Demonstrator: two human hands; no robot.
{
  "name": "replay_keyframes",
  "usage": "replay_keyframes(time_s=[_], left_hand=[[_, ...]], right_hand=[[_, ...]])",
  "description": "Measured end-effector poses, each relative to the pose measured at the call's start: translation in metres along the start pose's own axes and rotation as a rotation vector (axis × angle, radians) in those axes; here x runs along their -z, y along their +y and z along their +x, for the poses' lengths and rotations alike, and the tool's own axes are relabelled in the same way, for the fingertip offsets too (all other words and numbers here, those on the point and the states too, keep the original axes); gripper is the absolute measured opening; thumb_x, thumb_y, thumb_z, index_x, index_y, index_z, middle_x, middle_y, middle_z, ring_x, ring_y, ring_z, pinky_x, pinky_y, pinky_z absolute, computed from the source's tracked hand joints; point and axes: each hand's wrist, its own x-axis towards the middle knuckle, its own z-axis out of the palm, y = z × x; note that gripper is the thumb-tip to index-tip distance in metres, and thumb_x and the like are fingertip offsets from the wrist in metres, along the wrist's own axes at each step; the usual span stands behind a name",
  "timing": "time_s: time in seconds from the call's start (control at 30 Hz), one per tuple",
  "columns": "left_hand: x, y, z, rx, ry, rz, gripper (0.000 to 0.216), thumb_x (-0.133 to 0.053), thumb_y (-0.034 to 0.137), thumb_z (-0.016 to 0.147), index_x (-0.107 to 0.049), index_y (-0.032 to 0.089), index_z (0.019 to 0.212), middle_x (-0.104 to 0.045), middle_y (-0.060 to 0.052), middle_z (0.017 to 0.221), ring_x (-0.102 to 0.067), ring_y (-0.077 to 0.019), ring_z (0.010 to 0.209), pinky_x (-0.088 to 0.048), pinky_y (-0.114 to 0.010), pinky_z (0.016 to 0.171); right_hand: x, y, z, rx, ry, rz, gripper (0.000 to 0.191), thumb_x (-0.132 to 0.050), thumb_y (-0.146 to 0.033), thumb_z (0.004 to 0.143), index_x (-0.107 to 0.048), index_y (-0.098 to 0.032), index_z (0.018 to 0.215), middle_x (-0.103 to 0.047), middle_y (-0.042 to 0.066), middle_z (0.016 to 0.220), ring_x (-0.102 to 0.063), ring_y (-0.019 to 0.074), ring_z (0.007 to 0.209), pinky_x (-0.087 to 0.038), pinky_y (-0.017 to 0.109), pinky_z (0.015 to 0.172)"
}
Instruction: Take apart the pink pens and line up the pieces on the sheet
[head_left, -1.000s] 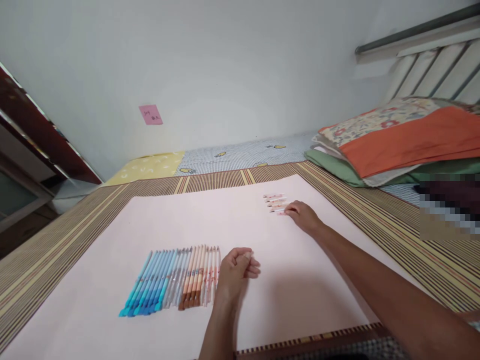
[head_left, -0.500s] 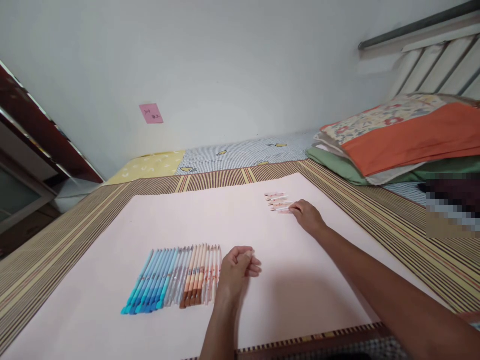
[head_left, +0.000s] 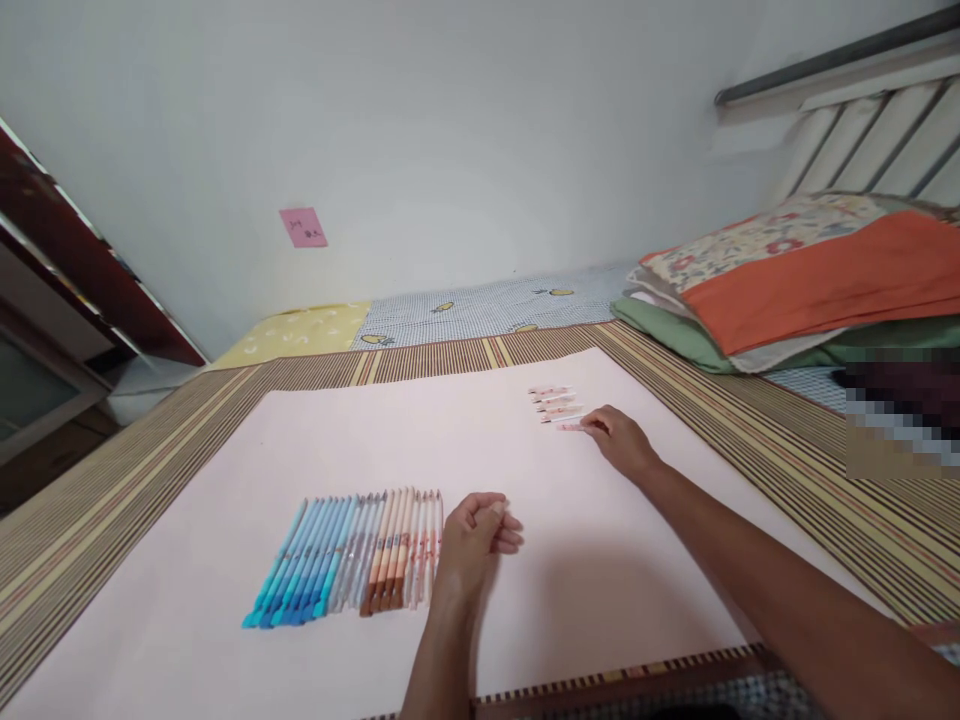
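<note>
Pale pink with reddish touches, a slim pen (head_left: 571,428) is lying at the fingertips of the right hand (head_left: 621,440), toward the far right of a large pinkish-white sheet (head_left: 420,430). That hand's fingers are bending close together at the pen's right end; whether they are pinching it or only touching it, I cannot tell. Just beyond, a small group of pale pens (head_left: 552,402) is lying roughly parallel, dark tips pointing left.

Nearer the viewer and at the middle, the left hand (head_left: 478,532) is resting loosely half-open, its fingers softly curling (it is hard to say whether it is touching the sheet).

Just beside that wrist, to the left, a neat row of pens is lying side by side, some partly hiding behind the arm. From right to left they are running white with red marks (head_left: 426,545), peach with brown ends (head_left: 388,550), clear greyish (head_left: 355,560), then blue and turquoise (head_left: 306,560).

Under the sheet, a striped mat (head_left: 750,440) is spreading outward. Folded bedding (head_left: 825,290), orange, floral and green, is lying at the far right. Behind, yellow cloth (head_left: 307,325) and checked cloth (head_left: 480,300) are running along a plain wall (head_left: 480,130), where a pink note (head_left: 303,228) is hanging.
</note>
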Motion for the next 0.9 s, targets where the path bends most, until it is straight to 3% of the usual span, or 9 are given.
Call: replay_keyframes(time_s=[0.37,0.9], left_hand=[[0.003,-0.002,0.002,-0.010,-0.004,-0.017,0.050,-0.082,0.052,0.065,-0.065,0.013,0.092,-0.073,-0.008,0.071,-0.067,-0.0173,0.057,-0.051,-0.030,0.058],[0.001,0.000,0.001,-0.003,-0.005,-0.011,0.051,-0.081,0.052,0.066,-0.065,0.012,0.093,-0.073,-0.008,0.071,-0.066,-0.0168,0.058,-0.050,-0.029,0.058]], right_hand=[[0.005,-0.008,-0.011,0.008,0.039,0.081,0.013,-0.057,-0.032,0.086,-0.067,-0.024,0.082,-0.067,0.004,0.088,-0.063,0.0219,0.083,-0.049,0.036,0.079],[-0.001,-0.004,-0.007,0.011,0.076,0.026,0.010,-0.056,-0.023,0.083,-0.066,-0.024,0.082,-0.070,0.004,0.087,-0.063,0.0225,0.083,-0.050,0.036,0.078]])
